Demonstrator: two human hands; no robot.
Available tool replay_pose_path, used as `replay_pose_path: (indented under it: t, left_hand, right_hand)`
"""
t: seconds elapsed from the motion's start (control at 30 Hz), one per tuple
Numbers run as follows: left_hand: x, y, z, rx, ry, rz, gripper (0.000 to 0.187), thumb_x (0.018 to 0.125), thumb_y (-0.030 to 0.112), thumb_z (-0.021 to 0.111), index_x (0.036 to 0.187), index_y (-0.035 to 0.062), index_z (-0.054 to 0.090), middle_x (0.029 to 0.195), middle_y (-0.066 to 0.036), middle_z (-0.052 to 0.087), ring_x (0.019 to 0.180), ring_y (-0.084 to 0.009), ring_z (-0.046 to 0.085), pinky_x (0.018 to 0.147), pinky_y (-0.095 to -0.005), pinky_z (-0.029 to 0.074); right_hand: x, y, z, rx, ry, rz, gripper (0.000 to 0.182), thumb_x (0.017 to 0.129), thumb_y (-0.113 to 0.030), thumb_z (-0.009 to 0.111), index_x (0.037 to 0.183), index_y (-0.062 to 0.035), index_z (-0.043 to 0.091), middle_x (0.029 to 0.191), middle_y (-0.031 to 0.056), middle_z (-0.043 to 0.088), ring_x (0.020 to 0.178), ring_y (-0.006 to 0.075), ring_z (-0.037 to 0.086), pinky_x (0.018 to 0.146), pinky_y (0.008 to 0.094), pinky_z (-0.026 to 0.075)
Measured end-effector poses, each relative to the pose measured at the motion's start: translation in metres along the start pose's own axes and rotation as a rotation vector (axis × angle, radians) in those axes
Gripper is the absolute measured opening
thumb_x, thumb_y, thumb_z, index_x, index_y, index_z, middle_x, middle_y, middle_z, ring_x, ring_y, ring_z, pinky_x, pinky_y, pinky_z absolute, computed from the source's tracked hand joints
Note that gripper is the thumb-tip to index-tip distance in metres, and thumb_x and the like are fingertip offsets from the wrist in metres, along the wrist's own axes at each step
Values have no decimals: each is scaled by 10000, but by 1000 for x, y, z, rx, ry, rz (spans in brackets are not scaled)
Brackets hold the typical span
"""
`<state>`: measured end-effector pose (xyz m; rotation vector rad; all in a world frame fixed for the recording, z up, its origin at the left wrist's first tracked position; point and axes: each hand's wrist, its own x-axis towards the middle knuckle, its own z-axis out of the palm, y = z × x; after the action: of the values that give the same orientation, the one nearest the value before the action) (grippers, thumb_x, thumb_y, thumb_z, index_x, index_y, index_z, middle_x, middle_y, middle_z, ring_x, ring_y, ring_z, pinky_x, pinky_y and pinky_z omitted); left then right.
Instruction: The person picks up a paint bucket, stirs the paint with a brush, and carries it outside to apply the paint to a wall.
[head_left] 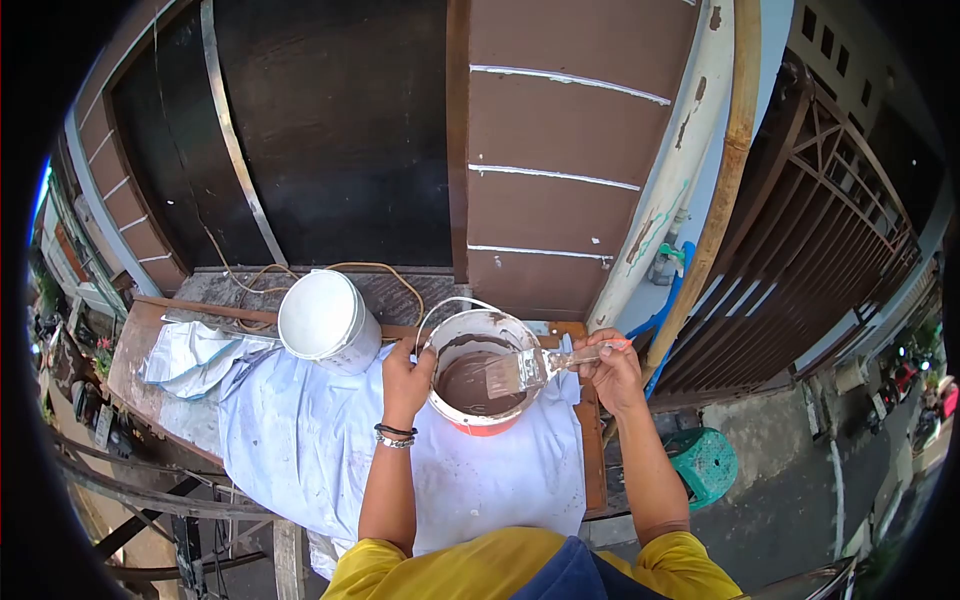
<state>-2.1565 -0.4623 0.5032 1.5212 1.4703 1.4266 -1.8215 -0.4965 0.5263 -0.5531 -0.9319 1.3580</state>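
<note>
A paint bucket (482,426) with brown paint inside stands on a white sheet in front of me. My left hand (408,382) grips its left rim, near where the white wire-like handle arches up. In my right hand (612,368) is the handle of a wide paintbrush (518,372), held nearly level over the bucket's mouth. The brush's paint-smeared bristles point left, above the brown paint (468,384). Left of my left hand, a white bucket (322,316) leans slightly on the same sheet.
The white sheet (300,420) covers a wooden platform (160,345) with a folded white sack (195,355) at its left. A brown wall (555,200) rises ahead. At right are a bamboo pole (722,190), a blue hose (672,300), a brown gate (770,310) and a green stool (705,465).
</note>
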Motion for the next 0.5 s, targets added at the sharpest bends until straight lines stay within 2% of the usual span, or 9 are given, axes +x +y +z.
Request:
replay_pose_path:
  t: [0.1, 0.13, 0.23, 0.27, 0.37, 0.4, 0.5]
  left_hand:
    - [0, -5, -1, -32, 1, -28, 275, 883, 166, 638, 1062, -30, 709, 876, -145, 714, 738, -185, 642, 667, -321, 499]
    - [0, -7, -1, -52, 2, -22, 272, 887, 172, 636, 1054, -29, 708, 849, -117, 708, 691, -145, 607, 630, -301, 483]
    - [2, -7, -4, -38, -20, -52, 227, 926, 124, 613, 1053, -44, 699, 858, -59, 688, 763, -104, 598, 686, -272, 483]
    - [2, -9, -4, -62, -25, -65, 211, 927, 123, 614, 1035, -39, 696, 852, -54, 683, 771, -104, 592, 701, -275, 481]
    - [1, -7, -4, -104, -42, -101, 196, 925, 122, 618, 1019, -33, 689, 844, -44, 674, 768, -99, 581, 703, -268, 473]
    - [1, 1, -3, -94, -35, -83, 190, 928, 126, 618, 1014, -29, 685, 834, -30, 663, 757, -91, 564, 692, -259, 460]
    - [3, -10, -1, -106, -29, -53, 245, 899, 168, 640, 1031, -31, 693, 794, -66, 678, 677, -99, 571, 627, -261, 464]
  right_hand:
    - [-1, 0, 2, -2, -11, -19, 228, 917, -158, 620, 1101, -28, 586, 1079, 172, 694, 767, 183, 687, 733, 313, 592]
    - [-3, -1, 4, -4, -12, -30, 232, 917, -150, 616, 1112, -28, 585, 1099, 174, 691, 762, 180, 684, 725, 308, 586]
    - [-7, -1, 2, 1, -14, -72, 223, 916, -140, 612, 1106, -26, 589, 1112, 186, 688, 761, 182, 687, 742, 324, 594]
    - [-8, -1, 0, 6, -15, -39, 222, 911, -122, 621, 1101, -14, 584, 1119, 196, 684, 776, 198, 701, 781, 346, 606]
    - [-18, -4, -14, -45, 13, 36, 214, 894, -67, 639, 1089, 3, 587, 1121, 217, 680, 879, 265, 724, 779, 382, 618]
    - [-21, -10, -18, -101, -14, 90, 204, 885, -18, 664, 1076, -3, 595, 1134, 205, 680, 940, 281, 728, 770, 349, 619]
    - [-26, -28, -32, -476, -106, 205, 180, 887, 10, 660, 1057, -11, 603, 1143, 193, 682, 937, 235, 719, 790, 332, 612]
